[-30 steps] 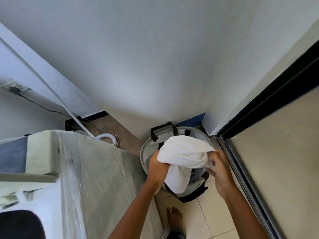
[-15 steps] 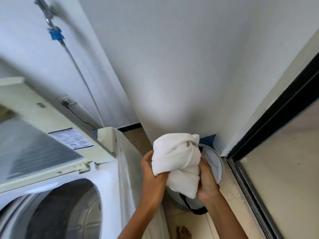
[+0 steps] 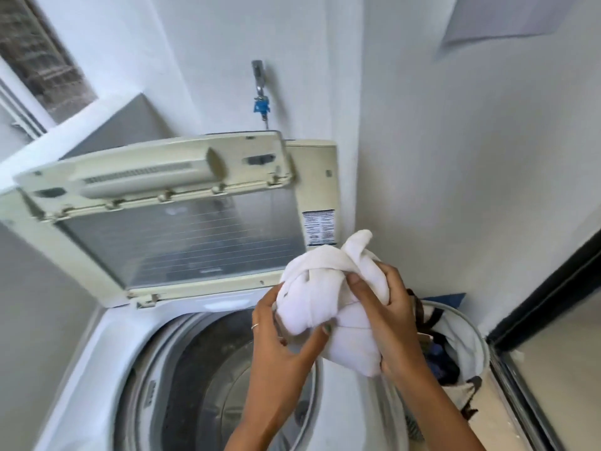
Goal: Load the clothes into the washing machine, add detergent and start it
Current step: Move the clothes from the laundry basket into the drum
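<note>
Trouble would come from letting go too soon: your left hand (image 3: 279, 336) and right hand (image 3: 387, 307) both have a firm grip on the white bundle (image 3: 325, 301), which hangs over the right rim of the drum (image 3: 208, 379), not its middle. Dropped here, it could catch the rim or fall toward the basket (image 3: 468, 349). It looks soft, knotted and thick, with the lid (image 3: 156, 203) raised behind.

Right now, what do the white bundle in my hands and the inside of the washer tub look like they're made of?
White bunched cloth bundle: soft, matte fabric, probably cotton; it folds and creases.
Grey round washer tub: seemingly stainless steel, with a dull metallic sheen, though blur leaves that uncertain.
</note>
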